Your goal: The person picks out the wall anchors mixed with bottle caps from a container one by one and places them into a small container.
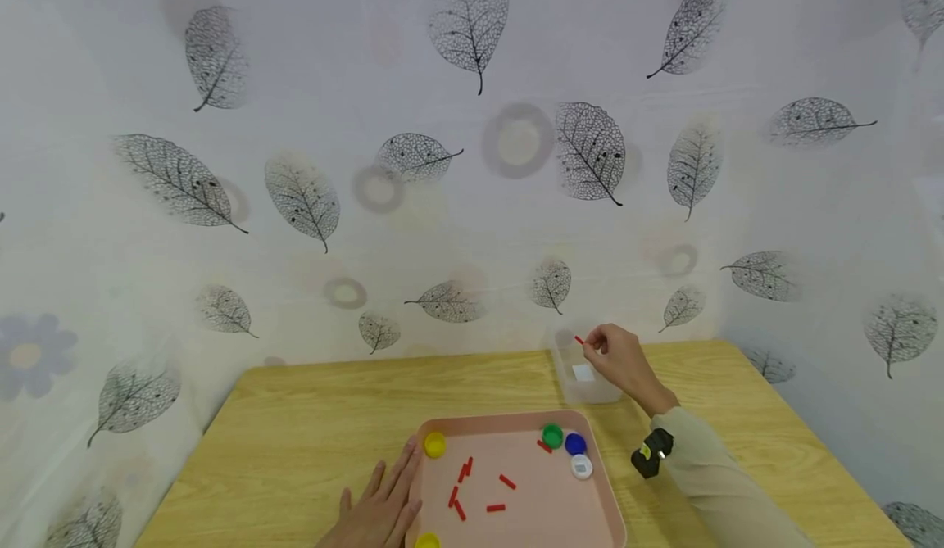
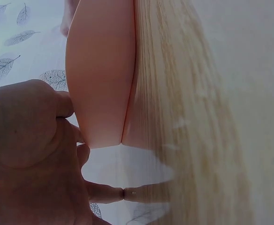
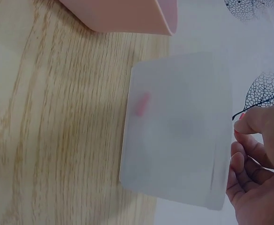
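Above the translucent plastic box (image 1: 594,391), my right hand (image 1: 618,358) pinches a small red stick (image 1: 578,340) between thumb and finger. The right wrist view shows the box (image 3: 179,131) from the side, with a blurred red shape (image 3: 142,104) through its wall. My left hand (image 1: 378,505) rests with extended fingers against the left rim of the pink tray (image 1: 487,425). In the left wrist view, that hand (image 2: 38,150) touches the tray's outer wall (image 2: 102,75). Several red sticks (image 1: 507,481) lie scattered on the tray floor.
Inside the tray sit a green cap (image 1: 552,436), a blue cap (image 1: 575,444) and a white cap (image 1: 581,467) at the right, with a yellow cap (image 1: 435,445) at the back left. The wooden table (image 1: 310,417) meets a leaf-patterned curtain (image 1: 457,228) behind.
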`<state>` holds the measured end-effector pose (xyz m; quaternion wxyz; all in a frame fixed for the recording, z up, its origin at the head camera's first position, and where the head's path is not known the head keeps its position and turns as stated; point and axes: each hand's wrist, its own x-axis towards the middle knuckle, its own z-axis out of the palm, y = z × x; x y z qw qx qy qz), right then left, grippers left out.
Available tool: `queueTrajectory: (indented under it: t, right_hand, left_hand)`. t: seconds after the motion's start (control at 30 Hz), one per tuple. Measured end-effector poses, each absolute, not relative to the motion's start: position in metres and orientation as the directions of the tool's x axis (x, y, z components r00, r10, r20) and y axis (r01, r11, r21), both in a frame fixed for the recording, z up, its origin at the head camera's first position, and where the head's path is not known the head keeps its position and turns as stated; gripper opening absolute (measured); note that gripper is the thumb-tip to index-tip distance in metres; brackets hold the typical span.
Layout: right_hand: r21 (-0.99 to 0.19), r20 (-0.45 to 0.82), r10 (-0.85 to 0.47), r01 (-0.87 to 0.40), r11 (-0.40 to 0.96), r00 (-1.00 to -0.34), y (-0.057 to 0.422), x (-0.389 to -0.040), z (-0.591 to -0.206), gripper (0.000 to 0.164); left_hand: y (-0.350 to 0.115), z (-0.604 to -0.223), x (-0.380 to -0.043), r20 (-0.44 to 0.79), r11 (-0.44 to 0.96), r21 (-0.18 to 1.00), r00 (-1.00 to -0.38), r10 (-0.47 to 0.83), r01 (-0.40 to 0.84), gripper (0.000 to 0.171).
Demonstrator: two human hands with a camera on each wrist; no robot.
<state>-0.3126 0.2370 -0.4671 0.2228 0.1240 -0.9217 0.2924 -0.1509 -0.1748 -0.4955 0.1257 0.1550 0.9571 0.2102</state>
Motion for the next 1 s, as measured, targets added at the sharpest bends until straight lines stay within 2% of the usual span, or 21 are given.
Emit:
queueTrajectory:
  t: [0.67,1.0]
  right_hand:
    - [-0.482,0.451,-0.104,-0.341,0.807,-0.886,0.2358,-0.3172,-0.4716,0.004]
    - [-0.454,0.484,-0.096,-0.343,0.822,-0.870,0.2363,-0.3176,-0.4747,0.005]
  left_hand:
    - [-0.1749,-0.4970,-0.1528,-0.174,0.857,0.455,-0.921,0.350,0.240,0.064]
    - [-0.1758,-0.4946,-0.1527,-0.208,0.860,0.454,-0.911,0.357,0.233,0.066]
